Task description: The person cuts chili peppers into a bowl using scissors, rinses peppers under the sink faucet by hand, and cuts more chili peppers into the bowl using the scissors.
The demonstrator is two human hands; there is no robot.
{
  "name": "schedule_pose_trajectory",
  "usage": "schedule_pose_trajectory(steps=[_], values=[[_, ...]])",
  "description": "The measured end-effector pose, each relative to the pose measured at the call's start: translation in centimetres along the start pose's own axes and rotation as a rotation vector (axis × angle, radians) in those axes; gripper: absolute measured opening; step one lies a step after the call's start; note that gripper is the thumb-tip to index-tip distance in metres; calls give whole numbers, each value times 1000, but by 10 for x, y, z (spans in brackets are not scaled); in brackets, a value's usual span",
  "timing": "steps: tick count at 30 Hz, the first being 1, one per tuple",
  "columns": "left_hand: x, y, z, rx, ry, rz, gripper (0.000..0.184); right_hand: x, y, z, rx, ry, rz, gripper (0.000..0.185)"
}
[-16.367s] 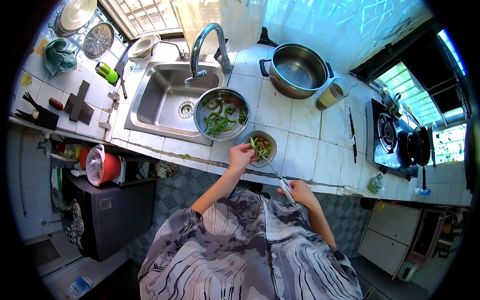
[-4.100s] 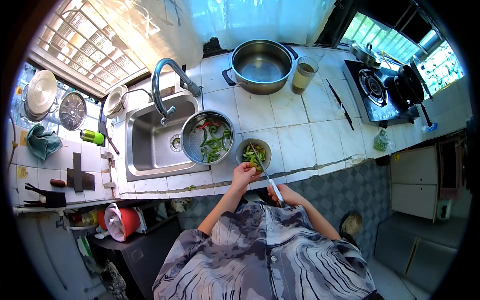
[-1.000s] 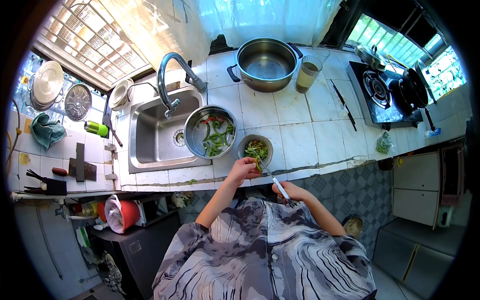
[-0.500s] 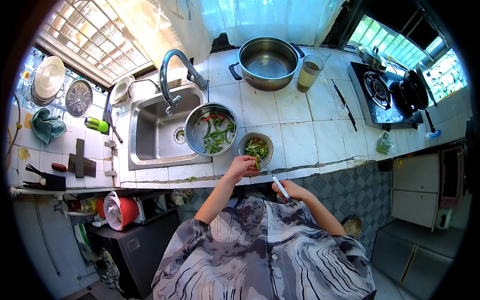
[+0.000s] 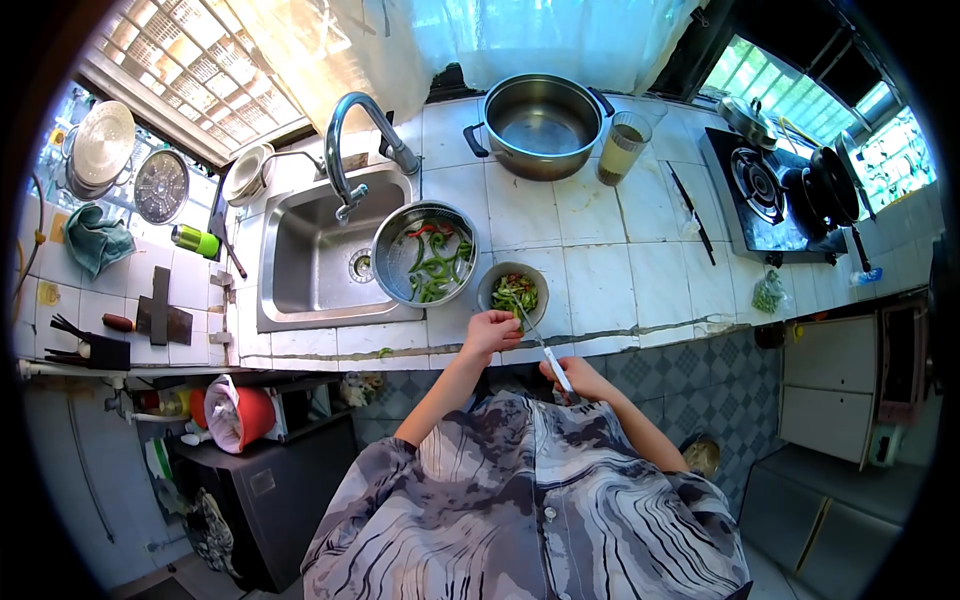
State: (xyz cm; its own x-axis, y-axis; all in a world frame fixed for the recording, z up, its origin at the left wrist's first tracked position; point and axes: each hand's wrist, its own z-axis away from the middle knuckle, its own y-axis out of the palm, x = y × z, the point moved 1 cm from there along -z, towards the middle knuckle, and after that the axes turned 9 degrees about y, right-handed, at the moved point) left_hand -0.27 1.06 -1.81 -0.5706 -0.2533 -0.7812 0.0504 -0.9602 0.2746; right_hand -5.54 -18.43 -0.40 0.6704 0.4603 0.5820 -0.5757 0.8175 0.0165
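Beside the sink, a round metal colander [image 5: 425,254] holds green peppers and a few red ones. To its right a small bowl [image 5: 540,292] contains cut green and red pieces. My left hand [image 5: 492,334] is pinched at the bowl's near edge, with a bit of green pepper at its fingertips. White-handled scissors [image 5: 556,368] are gripped in my right hand [image 5: 580,378], their blades pointing up into the bowl.
Behind the bowl stand a large two-handled pot [image 5: 543,128] and a glass of cloudy liquid [image 5: 622,150]. At the left is the sink [image 5: 318,262] under its faucet [image 5: 345,150]. Chopsticks [image 5: 692,212] lie near the gas stove [image 5: 765,195] at the right.
Over the last second the scissor blades have moved further up into the bowl. The view has shifted slightly. Compared with the oldest frame, fewer green peppers are in the colander.
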Motion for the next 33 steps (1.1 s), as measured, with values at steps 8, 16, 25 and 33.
schedule_pose_trajectory(steps=[8,16,25,33], values=[[-3,-12,-2,-64,-1,-23,26,-1,1,5,138,-14,-66,31],[-8,-11,2,66,15,-130,26,10,1,7,81,-108,38,43],[-13,-20,-6,18,23,-142,26,-5,1,-9,-13,-131,175,54],[-11,-17,-9,61,11,-188,25,5,-4,0,-50,-56,193,55]])
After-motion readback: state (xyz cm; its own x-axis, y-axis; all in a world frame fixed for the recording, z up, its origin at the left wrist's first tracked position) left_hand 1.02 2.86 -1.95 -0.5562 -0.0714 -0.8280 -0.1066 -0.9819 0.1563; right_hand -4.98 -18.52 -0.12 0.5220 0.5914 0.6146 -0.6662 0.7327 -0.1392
